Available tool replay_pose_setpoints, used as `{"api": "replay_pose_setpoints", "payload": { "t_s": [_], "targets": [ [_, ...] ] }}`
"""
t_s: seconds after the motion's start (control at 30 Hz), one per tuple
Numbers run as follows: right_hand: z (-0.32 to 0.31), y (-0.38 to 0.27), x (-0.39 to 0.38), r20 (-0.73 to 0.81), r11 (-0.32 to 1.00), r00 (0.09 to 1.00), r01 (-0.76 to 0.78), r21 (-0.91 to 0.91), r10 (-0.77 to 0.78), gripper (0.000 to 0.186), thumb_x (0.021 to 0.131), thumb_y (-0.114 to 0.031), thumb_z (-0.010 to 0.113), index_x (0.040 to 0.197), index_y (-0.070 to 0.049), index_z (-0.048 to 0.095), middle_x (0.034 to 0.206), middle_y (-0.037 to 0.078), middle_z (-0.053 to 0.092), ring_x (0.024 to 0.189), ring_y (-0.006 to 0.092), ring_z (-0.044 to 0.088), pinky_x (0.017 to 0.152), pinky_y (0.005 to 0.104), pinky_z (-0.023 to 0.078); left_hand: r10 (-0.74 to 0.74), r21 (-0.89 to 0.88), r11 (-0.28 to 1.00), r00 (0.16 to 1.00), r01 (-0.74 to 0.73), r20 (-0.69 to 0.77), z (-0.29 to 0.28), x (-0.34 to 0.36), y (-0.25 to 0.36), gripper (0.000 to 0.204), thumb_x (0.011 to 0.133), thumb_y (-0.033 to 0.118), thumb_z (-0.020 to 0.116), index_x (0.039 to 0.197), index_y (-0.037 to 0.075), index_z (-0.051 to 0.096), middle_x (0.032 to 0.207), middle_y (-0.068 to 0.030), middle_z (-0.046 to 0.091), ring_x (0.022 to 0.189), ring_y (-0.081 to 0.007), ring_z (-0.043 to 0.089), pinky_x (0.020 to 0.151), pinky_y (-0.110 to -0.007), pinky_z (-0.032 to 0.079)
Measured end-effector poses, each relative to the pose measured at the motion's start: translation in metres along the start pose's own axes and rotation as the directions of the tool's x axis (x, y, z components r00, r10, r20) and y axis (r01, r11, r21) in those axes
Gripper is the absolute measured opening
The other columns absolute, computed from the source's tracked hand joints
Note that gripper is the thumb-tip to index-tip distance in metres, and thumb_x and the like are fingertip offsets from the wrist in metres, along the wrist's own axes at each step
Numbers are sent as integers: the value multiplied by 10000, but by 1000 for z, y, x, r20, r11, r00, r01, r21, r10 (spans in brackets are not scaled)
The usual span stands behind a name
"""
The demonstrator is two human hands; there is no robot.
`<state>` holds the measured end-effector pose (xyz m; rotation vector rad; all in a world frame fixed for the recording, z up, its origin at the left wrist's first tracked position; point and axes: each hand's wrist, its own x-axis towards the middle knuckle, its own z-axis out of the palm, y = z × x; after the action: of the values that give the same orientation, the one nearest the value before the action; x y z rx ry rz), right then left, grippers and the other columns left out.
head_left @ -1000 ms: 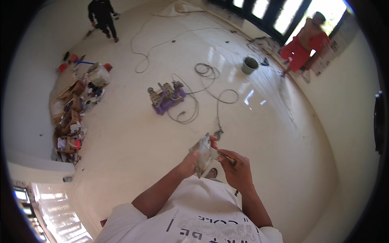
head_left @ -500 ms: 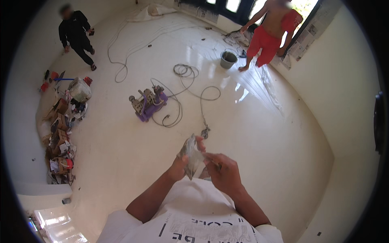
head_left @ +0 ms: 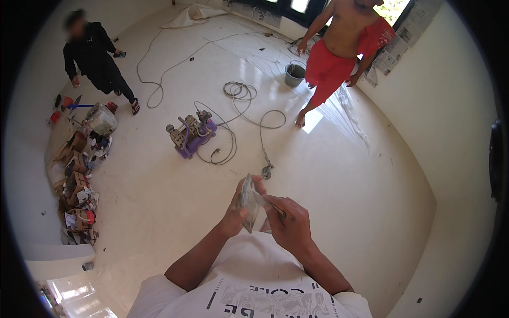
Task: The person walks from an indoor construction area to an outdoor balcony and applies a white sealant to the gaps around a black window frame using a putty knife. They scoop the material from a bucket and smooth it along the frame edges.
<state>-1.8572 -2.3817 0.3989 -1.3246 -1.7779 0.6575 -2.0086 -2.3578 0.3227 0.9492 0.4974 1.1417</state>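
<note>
Plate lies gripped in the left hand, beside a scraper pinched by the right hand.

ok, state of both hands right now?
Left hand: closed, holding a flat grey plate.
Right hand: closed, holding a scraper by its handle.

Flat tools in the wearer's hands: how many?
2. A broad, grey-smeared flat plate in the left hand; a narrower, thin grey blade in the right hand, by the plate's right edge. Fingers could hide more.
</note>
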Motion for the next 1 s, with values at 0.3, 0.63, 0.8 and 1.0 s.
{"api": "replay_pose_setpoints", "payload": {
  "t_s": [0.3,0.63,0.8,1.0],
  "targets": [
    [4,-3,-9,80,973,984,-171,154,160,192,843,-29,628,1028,4,670,864,177,668,721,295,664,644,344,527,21,118,993,1000,-21,-3,7,-3,2,1111,648,745,691,1420,77,254,1206,-71,384,1180,-193,387,984,-362,356],
    [-7,-6,-20,292,913,908,-363,186,301,205,880,-96,613,1050,6,664,820,169,681,691,263,665,642,319,515,65,-80,995,997,-62,34,-5,3,-5,973,790,700,555,1420,7,290,1210,-117,486,1155,-211,466,1010,-400,376],
    [-31,17,-27,316,580,795,-598,552,518,291,900,-142,624,1088,80,636,854,102,687,751,134,637,662,276,518,-113,-434,895,994,106,8,3,2,9,925,842,634,517,1450,-11,252,1372,-185,437,1283,-291,432,1070,-473,358],
    [-42,40,-31,182,509,831,-479,716,525,283,923,-129,612,1103,89,603,902,141,674,765,185,635,684,306,528,-347,-589,761,938,273,-14,-28,-14,-8,588,960,394,472,1399,22,352,1337,-137,503,1224,-260,507,1039,-445,402]
  ]
}}
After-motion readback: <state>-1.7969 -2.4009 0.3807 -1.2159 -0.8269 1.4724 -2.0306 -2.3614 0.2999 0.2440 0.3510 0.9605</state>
